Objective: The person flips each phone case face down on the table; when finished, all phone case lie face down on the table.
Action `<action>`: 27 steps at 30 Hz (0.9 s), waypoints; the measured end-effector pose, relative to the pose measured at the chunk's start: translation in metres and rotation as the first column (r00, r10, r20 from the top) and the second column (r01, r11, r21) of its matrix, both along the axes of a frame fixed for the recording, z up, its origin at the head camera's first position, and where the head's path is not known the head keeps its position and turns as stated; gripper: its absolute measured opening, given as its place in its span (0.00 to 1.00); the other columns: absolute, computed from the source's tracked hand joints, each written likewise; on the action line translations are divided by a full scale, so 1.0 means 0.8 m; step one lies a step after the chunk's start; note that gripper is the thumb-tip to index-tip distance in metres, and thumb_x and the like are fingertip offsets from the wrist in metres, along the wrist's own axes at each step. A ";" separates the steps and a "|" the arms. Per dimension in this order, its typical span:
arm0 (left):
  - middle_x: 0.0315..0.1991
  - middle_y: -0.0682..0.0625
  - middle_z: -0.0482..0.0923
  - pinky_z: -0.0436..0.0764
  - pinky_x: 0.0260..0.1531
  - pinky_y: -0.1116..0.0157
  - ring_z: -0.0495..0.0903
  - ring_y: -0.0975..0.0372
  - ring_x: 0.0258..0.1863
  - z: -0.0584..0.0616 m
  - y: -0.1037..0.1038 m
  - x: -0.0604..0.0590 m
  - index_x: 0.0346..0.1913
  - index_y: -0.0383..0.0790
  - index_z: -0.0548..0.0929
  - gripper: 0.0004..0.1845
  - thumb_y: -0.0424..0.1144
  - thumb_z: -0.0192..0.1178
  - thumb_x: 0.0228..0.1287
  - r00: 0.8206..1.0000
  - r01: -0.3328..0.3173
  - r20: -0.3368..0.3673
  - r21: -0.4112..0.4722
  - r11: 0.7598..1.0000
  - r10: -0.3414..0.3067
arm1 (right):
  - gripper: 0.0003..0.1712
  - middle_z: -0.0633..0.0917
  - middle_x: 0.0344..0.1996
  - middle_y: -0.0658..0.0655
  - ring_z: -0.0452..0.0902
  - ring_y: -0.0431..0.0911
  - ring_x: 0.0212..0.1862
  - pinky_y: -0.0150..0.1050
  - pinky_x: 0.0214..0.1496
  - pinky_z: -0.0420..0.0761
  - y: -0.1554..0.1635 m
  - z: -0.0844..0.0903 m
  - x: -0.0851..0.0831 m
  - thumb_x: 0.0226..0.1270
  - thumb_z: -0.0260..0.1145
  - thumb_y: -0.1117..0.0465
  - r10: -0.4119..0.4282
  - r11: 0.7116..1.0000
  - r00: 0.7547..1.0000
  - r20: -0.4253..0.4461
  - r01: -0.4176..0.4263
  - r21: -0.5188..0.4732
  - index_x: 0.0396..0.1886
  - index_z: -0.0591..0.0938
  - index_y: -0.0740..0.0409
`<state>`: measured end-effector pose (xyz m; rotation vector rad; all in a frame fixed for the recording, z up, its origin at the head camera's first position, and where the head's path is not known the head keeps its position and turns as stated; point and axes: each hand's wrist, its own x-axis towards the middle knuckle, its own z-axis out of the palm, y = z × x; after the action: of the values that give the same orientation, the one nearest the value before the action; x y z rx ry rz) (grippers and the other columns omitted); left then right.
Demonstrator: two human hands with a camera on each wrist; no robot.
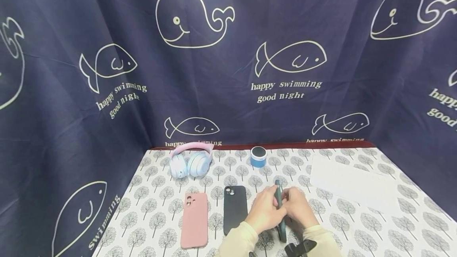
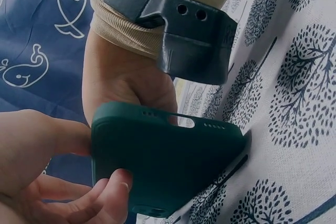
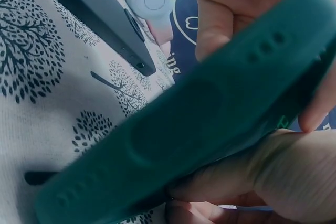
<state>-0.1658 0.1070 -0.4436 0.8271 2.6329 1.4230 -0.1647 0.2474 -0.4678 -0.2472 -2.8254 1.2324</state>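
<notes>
A dark green phone case [image 1: 281,225] stands on its long edge on the patterned cloth, between my two hands. My left hand [image 1: 265,210] grips it from the left, with fingertips on its back [image 2: 118,182]. From the other side my right hand [image 1: 297,206] holds it, thumb and fingers close to its inner face in the right wrist view [image 3: 294,177]. The case's end with a port cutout and small holes [image 2: 184,121] faces the left wrist camera. Just left of the hands lies a black phone case [image 1: 235,207], camera hole at the top.
A pink phone case [image 1: 194,221] lies farther left. Behind it are pink and light-blue headphones [image 1: 191,163]. A small blue round speaker [image 1: 258,158] stands at the back, and a white keyboard-like slab [image 1: 353,183] lies right. A dark blue curtain [image 1: 228,74] surrounds the table.
</notes>
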 end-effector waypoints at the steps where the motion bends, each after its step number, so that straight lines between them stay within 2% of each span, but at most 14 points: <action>1: 0.25 0.56 0.70 0.70 0.24 0.74 0.66 0.70 0.22 0.000 0.000 0.000 0.46 0.38 0.81 0.15 0.38 0.66 0.55 1.000 -0.001 -0.004 -0.003 1.000 0.001 | 0.10 0.76 0.16 0.53 0.71 0.46 0.20 0.39 0.24 0.73 0.000 0.001 0.001 0.38 0.72 0.70 0.000 1.000 1.000 0.003 0.000 -0.002 0.25 0.82 0.64; 4: 0.24 0.58 0.69 0.69 0.24 0.74 0.66 0.70 0.22 -0.001 0.002 0.001 0.48 0.38 0.82 0.16 0.40 0.65 0.58 1.000 -0.003 -0.017 -0.014 1.000 0.003 | 0.09 0.76 0.16 0.53 0.70 0.46 0.21 0.39 0.25 0.73 0.002 0.001 0.002 0.40 0.71 0.70 0.004 1.000 1.000 0.000 -0.004 0.004 0.25 0.82 0.64; 8: 0.25 0.58 0.69 0.70 0.26 0.74 0.67 0.71 0.23 -0.002 0.002 0.002 0.58 0.33 0.79 0.25 0.42 0.65 0.59 1.000 -0.013 -0.023 -0.031 0.999 0.012 | 0.08 0.77 0.17 0.53 0.71 0.47 0.22 0.39 0.26 0.73 0.005 0.000 0.002 0.41 0.70 0.71 0.011 1.000 1.000 0.001 -0.011 -0.005 0.26 0.82 0.64; 12: 0.25 0.58 0.70 0.72 0.29 0.74 0.68 0.71 0.23 -0.003 0.002 0.002 0.63 0.29 0.75 0.32 0.41 0.67 0.57 1.000 -0.015 0.014 -0.029 0.999 0.016 | 0.04 0.80 0.19 0.54 0.77 0.46 0.23 0.39 0.27 0.79 0.014 0.006 0.005 0.56 0.65 0.71 0.008 0.997 1.000 0.017 -0.007 -0.072 0.30 0.83 0.69; 15: 0.25 0.59 0.71 0.74 0.31 0.73 0.69 0.72 0.23 -0.003 0.001 0.002 0.65 0.28 0.73 0.35 0.42 0.69 0.56 0.999 -0.005 0.054 -0.022 1.000 0.006 | 0.14 0.82 0.21 0.57 0.81 0.48 0.23 0.42 0.27 0.83 0.023 0.020 0.009 0.72 0.58 0.65 -0.013 0.989 0.999 0.035 0.018 -0.148 0.33 0.82 0.74; 18: 0.27 0.60 0.73 0.75 0.31 0.72 0.71 0.72 0.22 -0.003 -0.001 0.000 0.66 0.29 0.71 0.37 0.44 0.69 0.57 0.994 0.027 0.108 -0.011 1.000 -0.026 | 0.23 0.83 0.21 0.58 0.82 0.51 0.23 0.44 0.28 0.84 0.030 0.035 0.013 0.75 0.59 0.55 -0.017 0.982 0.999 0.049 0.026 -0.185 0.35 0.83 0.74; 22: 0.30 0.59 0.76 0.76 0.31 0.71 0.74 0.70 0.21 -0.005 -0.009 -0.006 0.69 0.29 0.67 0.43 0.45 0.73 0.54 0.974 0.080 0.209 0.028 0.996 -0.084 | 0.23 0.84 0.20 0.55 0.82 0.50 0.22 0.43 0.32 0.82 0.028 0.046 0.015 0.67 0.68 0.48 0.017 0.991 0.999 0.045 -0.011 -0.132 0.34 0.86 0.68; 24: 0.32 0.58 0.78 0.77 0.31 0.71 0.76 0.70 0.22 -0.007 -0.015 -0.010 0.70 0.29 0.66 0.45 0.44 0.75 0.53 0.958 0.104 0.265 0.051 0.993 -0.114 | 0.20 0.84 0.20 0.54 0.82 0.49 0.22 0.42 0.31 0.82 0.023 0.047 0.015 0.64 0.71 0.50 0.035 0.992 0.999 0.037 -0.030 -0.121 0.34 0.86 0.67; 27: 0.33 0.56 0.79 0.79 0.30 0.69 0.79 0.67 0.24 -0.013 -0.025 -0.018 0.71 0.29 0.65 0.46 0.43 0.76 0.51 0.923 0.128 0.351 0.108 0.986 -0.158 | 0.16 0.84 0.20 0.56 0.81 0.48 0.21 0.43 0.28 0.83 0.016 0.046 0.014 0.61 0.73 0.58 0.038 0.988 0.999 0.021 -0.034 -0.149 0.34 0.85 0.70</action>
<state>-0.1799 0.0871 -0.4543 0.6725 2.2109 1.4892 -0.1537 0.2603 -0.4311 -0.2187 -2.7720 1.4602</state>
